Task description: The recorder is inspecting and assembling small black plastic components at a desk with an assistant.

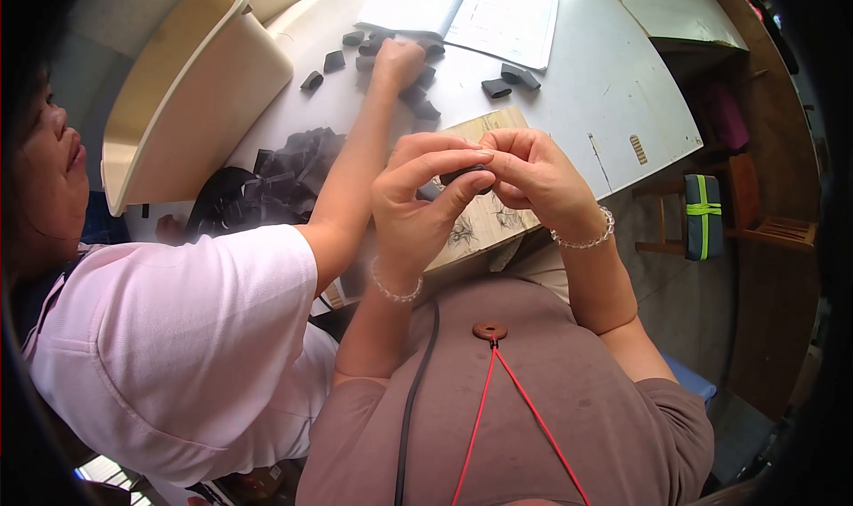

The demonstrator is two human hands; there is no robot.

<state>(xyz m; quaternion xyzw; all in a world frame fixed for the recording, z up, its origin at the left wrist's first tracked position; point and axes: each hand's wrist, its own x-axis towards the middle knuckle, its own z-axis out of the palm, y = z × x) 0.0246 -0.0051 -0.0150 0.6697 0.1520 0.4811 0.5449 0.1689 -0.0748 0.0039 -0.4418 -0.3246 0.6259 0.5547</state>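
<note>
Between the thumb and fingers of my left hand is a small black piece, soft or rubbery in look; its exact kind I cannot make out. My right hand meets it from the other side, fingertips pinched together at the piece's upper edge. Whatever those fingertips grip is hidden. Both hands are raised over a wooden board with dark scribble-like marks or strands on it. Beyond them, several short black tube-like pieces lie on the white table.
A co-worker at my left reaches across, their hand among the black pieces near an open booklet. A heap of dark pieces lies beside a tilted cream bin. At right, a wooden stool stands by a strapped dark bundle.
</note>
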